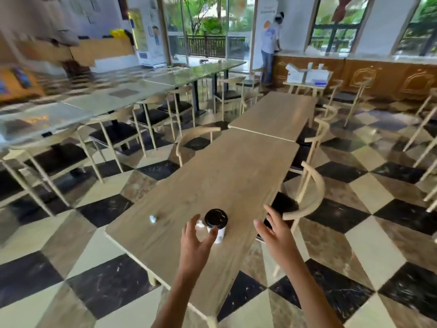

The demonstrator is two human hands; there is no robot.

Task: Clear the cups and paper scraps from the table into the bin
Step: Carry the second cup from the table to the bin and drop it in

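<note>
Lowest and furthest left of the task's things, a small crumpled paper scrap (153, 218) lies on the near end of the wooden table (236, 166), well left of my hands. Next comes my left hand (197, 237), fingers spread wide and curved, holding nothing, its fingertips (214, 230) right at the near side of the cup (216, 224). A clear, pale thing (a second cup or a wrapper, I cannot tell) sits between thumb and forefinger, touching the cup's left side. The cup stands upright, black lid on top, its long axis vertical, just above and right of my left palm in the frame, so this hand is clearly nearer and I judge the grasp falls to it. My right hand (272, 229) hovers further right by the table's edge, open and empty, fingers loosely splayed. Beyond it a pale chair (307, 200) is tucked in. The tabletop is otherwise bare wood over a chequered floor (354, 245); no bin is in view, and another person (270, 43) stands at upper right.
</note>
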